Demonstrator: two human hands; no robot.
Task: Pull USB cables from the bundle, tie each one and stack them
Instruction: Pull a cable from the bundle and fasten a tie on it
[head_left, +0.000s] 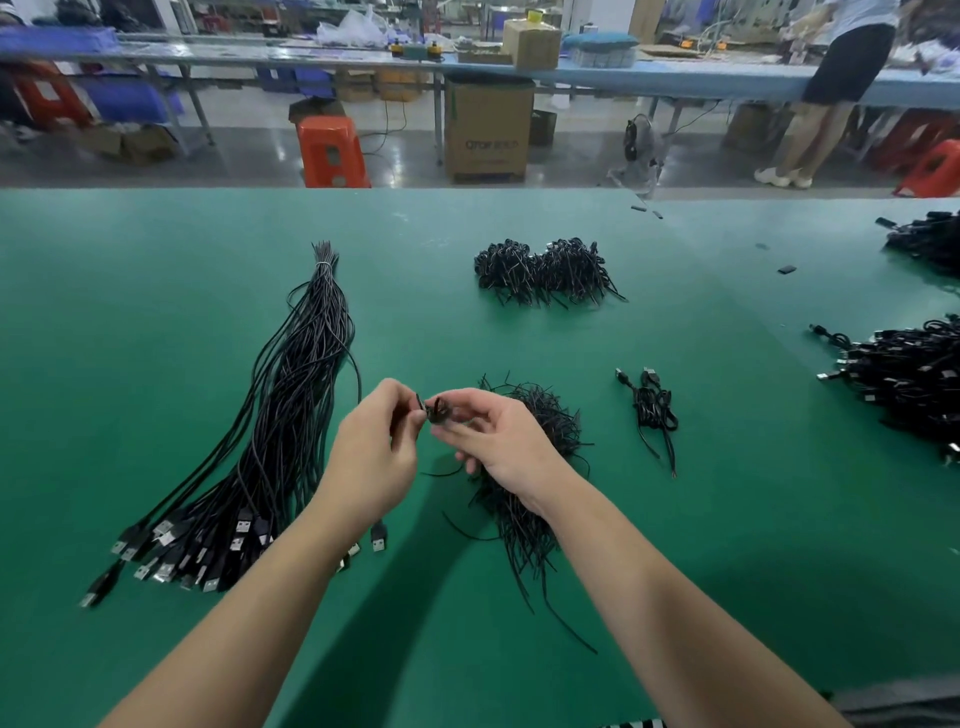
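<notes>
A long bundle of black USB cables (280, 415) lies on the green table (156, 291) at the left, tied at its far end, plugs fanned out near me. My left hand (371, 457) and my right hand (498, 441) meet above the table's middle, both pinching a small black twist tie (434, 410) between the fingertips. A loose heap of black twist ties (540, 431) lies under and behind my right hand. Two tied cables (654, 410) lie to the right of that heap.
A pile of coiled, tied cables (545, 273) sits further back at the centre. More cable piles (909, 374) lie at the right edge. Beyond the table stand an orange stool (330, 150), a cardboard box (488, 130) and a person at another bench.
</notes>
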